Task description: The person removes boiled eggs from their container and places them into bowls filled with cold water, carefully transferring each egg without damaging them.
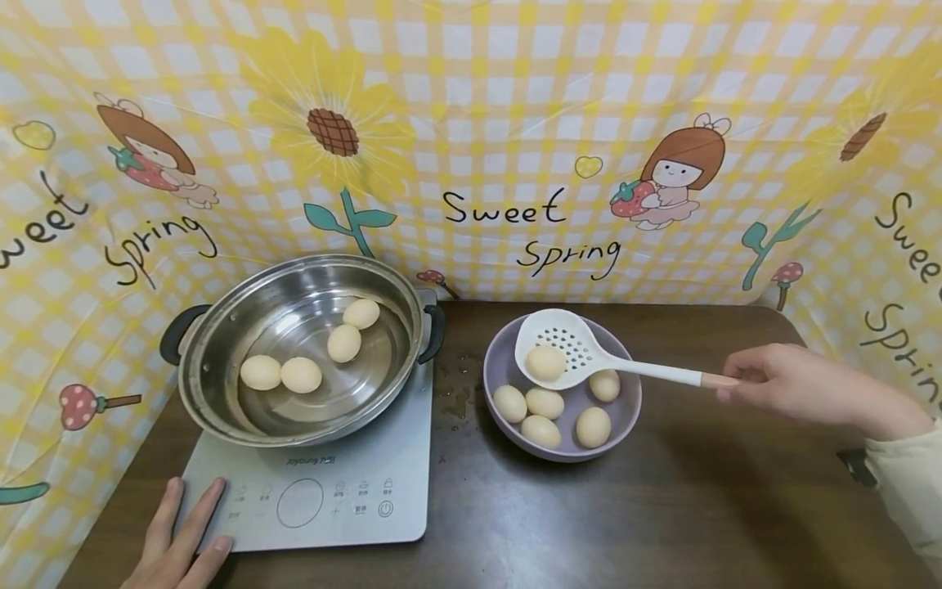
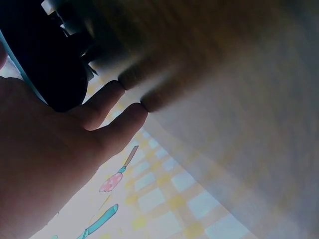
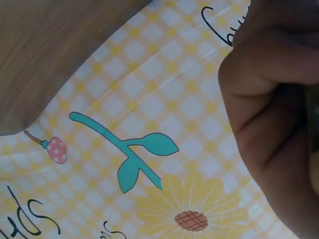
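Note:
In the head view my right hand [image 1: 783, 383] grips the wooden handle end of a white slotted ladle [image 1: 655, 372]. One egg [image 1: 546, 363] lies in the ladle's head, over the left back part of a purple bowl [image 1: 633, 413]. Several eggs [image 1: 540, 432] sit in that bowl. My left hand [image 1: 177, 544] rests with extended fingers on the front left corner of a silver induction cooker [image 1: 309, 523]. A steel pot [image 1: 221, 409] with water stands on the cooker and holds several eggs [image 1: 302, 375]. Curled fingers of the right hand [image 3: 271, 99] show in the right wrist view; the ladle is hardly visible there.
Small water spots [image 1: 456, 401] lie on the dark wooden table [image 1: 706, 491] between cooker and bowl. Black side handles [image 1: 432, 334] stick out from the pot. A yellow checked cloth [image 1: 486, 147] hangs behind and at the sides.

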Action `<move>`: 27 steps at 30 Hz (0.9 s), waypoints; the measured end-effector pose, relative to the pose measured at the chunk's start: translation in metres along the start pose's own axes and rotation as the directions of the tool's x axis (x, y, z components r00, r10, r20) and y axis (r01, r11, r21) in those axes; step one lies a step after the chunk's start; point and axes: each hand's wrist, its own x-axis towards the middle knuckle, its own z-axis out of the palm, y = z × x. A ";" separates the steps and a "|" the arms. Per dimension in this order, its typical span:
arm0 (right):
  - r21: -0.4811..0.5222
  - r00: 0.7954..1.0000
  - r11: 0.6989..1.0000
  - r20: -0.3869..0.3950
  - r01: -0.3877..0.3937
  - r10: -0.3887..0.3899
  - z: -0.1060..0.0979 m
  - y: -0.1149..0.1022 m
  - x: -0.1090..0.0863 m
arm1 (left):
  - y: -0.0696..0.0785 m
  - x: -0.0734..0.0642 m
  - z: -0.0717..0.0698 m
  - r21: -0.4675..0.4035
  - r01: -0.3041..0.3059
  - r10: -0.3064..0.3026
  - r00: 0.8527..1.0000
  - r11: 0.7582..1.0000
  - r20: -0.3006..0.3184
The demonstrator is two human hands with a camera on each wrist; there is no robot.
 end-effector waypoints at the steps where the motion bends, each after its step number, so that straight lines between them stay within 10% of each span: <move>1: -0.026 1.000 1.000 -0.024 0.004 -0.005 0.001 0.001 0.000 | 0.000 0.000 0.000 0.000 -0.003 0.003 1.000 1.000 -0.003; 9: -0.199 0.975 0.980 -0.213 0.014 -0.057 0.011 0.003 -0.001 | -0.002 -0.002 0.003 -0.009 -0.029 0.028 0.999 1.000 -0.022; 27: -0.220 0.912 0.975 -0.392 0.039 -0.125 0.019 0.005 -0.002 | 0.000 -0.002 0.002 -0.016 -0.014 0.013 1.000 1.000 -0.017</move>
